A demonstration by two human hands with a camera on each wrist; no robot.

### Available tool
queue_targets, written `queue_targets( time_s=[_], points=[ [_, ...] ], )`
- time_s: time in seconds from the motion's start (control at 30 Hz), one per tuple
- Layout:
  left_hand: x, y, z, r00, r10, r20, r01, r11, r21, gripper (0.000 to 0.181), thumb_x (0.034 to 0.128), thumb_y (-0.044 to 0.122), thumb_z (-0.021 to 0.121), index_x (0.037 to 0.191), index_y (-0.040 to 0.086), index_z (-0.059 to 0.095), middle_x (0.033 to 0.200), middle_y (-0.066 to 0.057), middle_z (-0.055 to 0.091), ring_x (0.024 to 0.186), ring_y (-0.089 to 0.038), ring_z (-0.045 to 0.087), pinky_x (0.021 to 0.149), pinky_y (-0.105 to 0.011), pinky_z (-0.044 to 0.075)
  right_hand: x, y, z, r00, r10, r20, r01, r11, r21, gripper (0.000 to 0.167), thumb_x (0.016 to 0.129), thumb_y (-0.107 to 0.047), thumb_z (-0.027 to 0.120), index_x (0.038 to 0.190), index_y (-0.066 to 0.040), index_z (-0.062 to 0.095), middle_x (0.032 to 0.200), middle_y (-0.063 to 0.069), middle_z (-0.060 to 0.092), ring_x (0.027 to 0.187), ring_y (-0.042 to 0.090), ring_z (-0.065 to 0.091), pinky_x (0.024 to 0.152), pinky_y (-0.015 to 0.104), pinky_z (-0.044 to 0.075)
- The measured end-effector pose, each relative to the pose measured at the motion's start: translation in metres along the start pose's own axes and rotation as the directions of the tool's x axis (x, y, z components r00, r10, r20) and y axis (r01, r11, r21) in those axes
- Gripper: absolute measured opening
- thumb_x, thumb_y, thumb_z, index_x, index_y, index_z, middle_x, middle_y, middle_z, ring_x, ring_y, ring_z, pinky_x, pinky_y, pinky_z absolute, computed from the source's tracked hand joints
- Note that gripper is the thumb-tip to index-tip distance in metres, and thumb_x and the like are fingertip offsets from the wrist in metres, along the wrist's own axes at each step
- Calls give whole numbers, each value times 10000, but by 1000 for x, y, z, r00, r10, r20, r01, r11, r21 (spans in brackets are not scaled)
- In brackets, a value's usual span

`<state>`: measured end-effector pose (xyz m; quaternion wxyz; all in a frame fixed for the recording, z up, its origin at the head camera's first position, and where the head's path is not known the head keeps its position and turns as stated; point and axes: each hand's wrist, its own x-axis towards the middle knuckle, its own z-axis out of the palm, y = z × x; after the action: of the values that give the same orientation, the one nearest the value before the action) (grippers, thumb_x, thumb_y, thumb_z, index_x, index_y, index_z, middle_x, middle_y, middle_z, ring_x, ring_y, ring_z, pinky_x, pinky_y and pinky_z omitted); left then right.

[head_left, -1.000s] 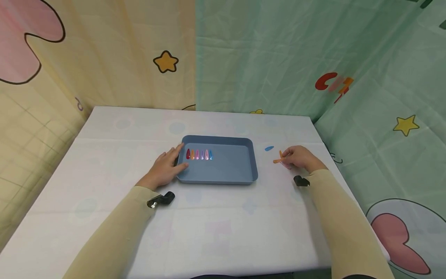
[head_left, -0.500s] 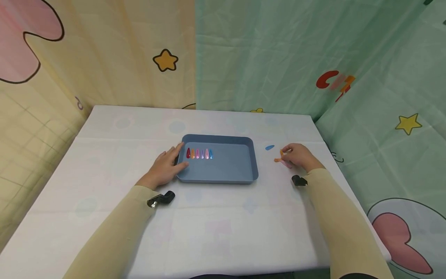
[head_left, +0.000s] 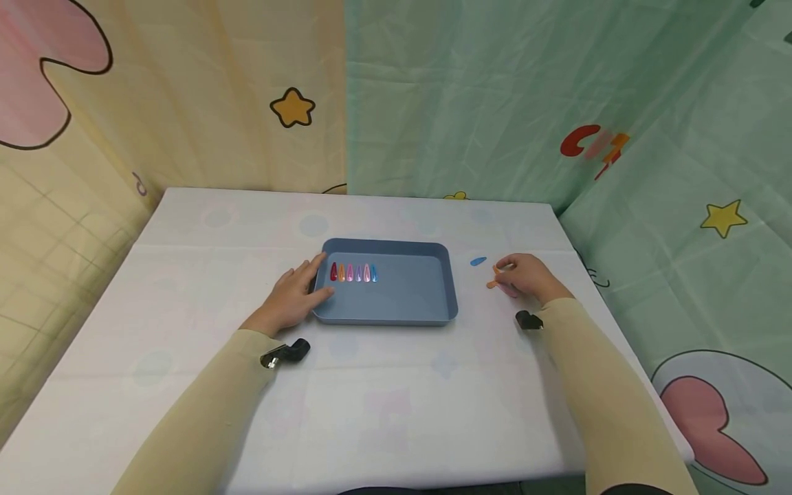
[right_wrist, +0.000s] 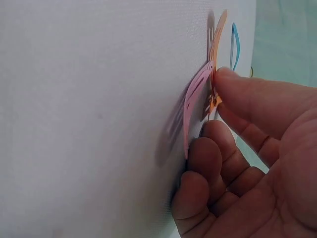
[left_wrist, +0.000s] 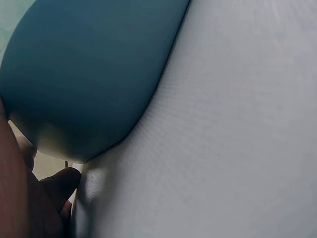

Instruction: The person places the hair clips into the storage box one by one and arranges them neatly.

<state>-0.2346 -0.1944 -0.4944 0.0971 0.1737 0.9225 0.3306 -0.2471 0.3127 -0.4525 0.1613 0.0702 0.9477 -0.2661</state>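
Note:
My left hand [head_left: 295, 297] rests on the left end of a blue-grey tray [head_left: 408, 317], fingers spread along its rim. In the tray, several snap hair clips [head_left: 350, 273] form a row, from red through orange, pink and purple to blue. To the right of the tray, my right hand [head_left: 526, 275] pinches an orange hair clip [right_wrist: 216, 102] low over the table, partly hidden by the fingers. Close by lie a second orange hair clip [head_left: 491, 284] and a pink hair clip [right_wrist: 197, 89], both near the fingertips. A blue hair clip [head_left: 478, 261] lies just beyond.
A white patterned cloth covers the table [head_left: 383, 405]. Behind it hangs a yellow and green curtain [head_left: 458, 103] that also runs down both sides. Each wrist wears a small black camera [head_left: 297, 350].
My right hand has shifted slightly, drawing the orange hair clip a little left at the end. More of the pink hair clip is covered now. The left hand and tray stay put.

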Motion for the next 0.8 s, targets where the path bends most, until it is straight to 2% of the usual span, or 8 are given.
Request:
queue_targets(
  time_s=[0.13, 0.2, 0.43, 0.5, 0.67, 0.8],
  points=[
    [0, 0, 0, 1000, -2, 2, 2, 1000, -6, 850, 1051, 537, 556, 1714, 218, 130, 1757, -161, 206, 1644, -413, 106, 1339, -578, 3, 3, 0, 2, 1000, -8, 11, 8, 1000, 18, 374, 1013, -190, 653, 1335, 1, 635, 1104, 174, 707, 728, 175, 618, 677, 279, 484],
    [0, 0, 0, 1000, -4, 3, 4, 1000, -7, 851, 1051, 538, 555, 1714, 219, 128, 1758, -159, 204, 1645, -412, 105, 1339, -578, 2, 5, -1, 2, 1000, -3, 15, 2, 1000, 27, 331, 1016, -169, 649, 1302, -2, 648, 1063, 154, 707, 691, 154, 603, 652, 272, 481],
    [0, 1, 0, 1000, -6, 0, 6, 1000, 3, 846, 1050, 508, 562, 1713, 197, 138, 1755, -163, 210, 1646, -399, 116, 1341, -568, 9, 5, -6, 5, 1000, 28, 0, -28, 1000, -13, 252, 1025, -157, 650, 1214, 6, 685, 1168, 181, 702, 927, 233, 601, 710, 260, 487],
    [0, 1, 0, 1000, -5, 1, 5, 1000, 4, 847, 1051, 513, 560, 1713, 197, 136, 1755, -164, 209, 1646, -400, 116, 1340, -569, 9, 6, -5, 4, 999, 33, 6, -32, 999, -27, 235, 1029, -159, 647, 1190, 7, 688, 1126, 165, 714, 899, 230, 603, 698, 261, 484],
    [0, 0, 0, 1000, -6, 3, 6, 1000, 0, 846, 1053, 518, 557, 1713, 198, 136, 1756, -165, 207, 1645, -401, 117, 1340, -570, 7, 8, -3, 3, 999, 33, 32, -32, 999, -34, 198, 1042, -161, 630, 1120, 10, 689, 905, 84, 733, 710, 170, 587, 631, 266, 471],
    [0, 1, 0, 1000, -7, 3, 7, 1000, -1, 845, 1053, 511, 558, 1713, 194, 136, 1757, -162, 206, 1646, -399, 116, 1341, -567, 5, 7, -3, 3, 999, 40, 35, -40, 999, -8, 212, 1052, -192, 625, 1113, 1, 688, 842, 43, 711, 688, 155, 572, 629, 270, 467]
  ],
)
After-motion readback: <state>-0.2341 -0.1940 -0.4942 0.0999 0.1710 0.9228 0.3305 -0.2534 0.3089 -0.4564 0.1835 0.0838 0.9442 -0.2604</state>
